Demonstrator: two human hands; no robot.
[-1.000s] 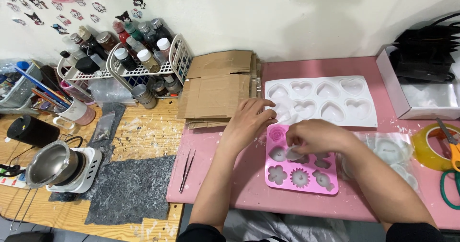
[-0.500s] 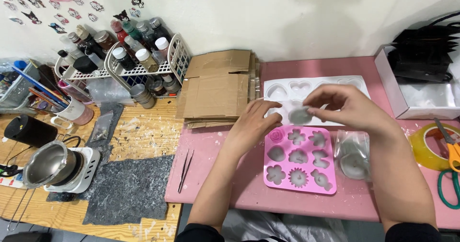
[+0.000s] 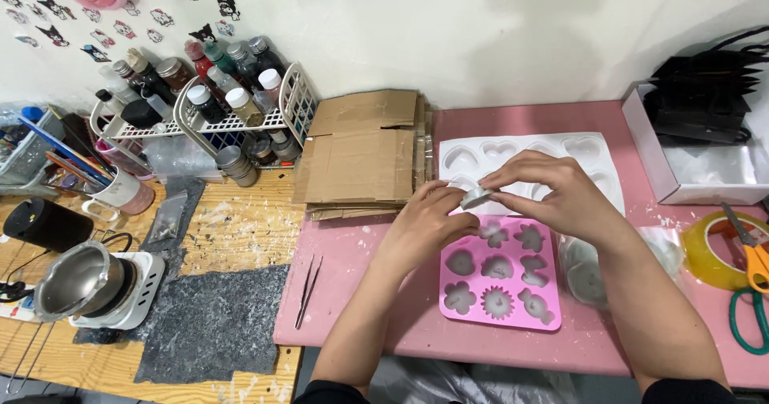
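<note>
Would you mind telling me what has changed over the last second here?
The right hand lifted a small white wax piece out of the pink mould and brought it up over the white heart mould. The left hand moved in, and both now pinch it. The moulds, cardboard and tweezers stayed put.

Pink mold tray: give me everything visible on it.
The pink mold tray looks like soft silicone, square, three rows of three cavities in flower and heart-like shapes, most holding whitish wax. It lies flat on the pink table, below the white heart mold. The left hand covers its upper-left corner; a clear bag lies at its right edge.
</note>
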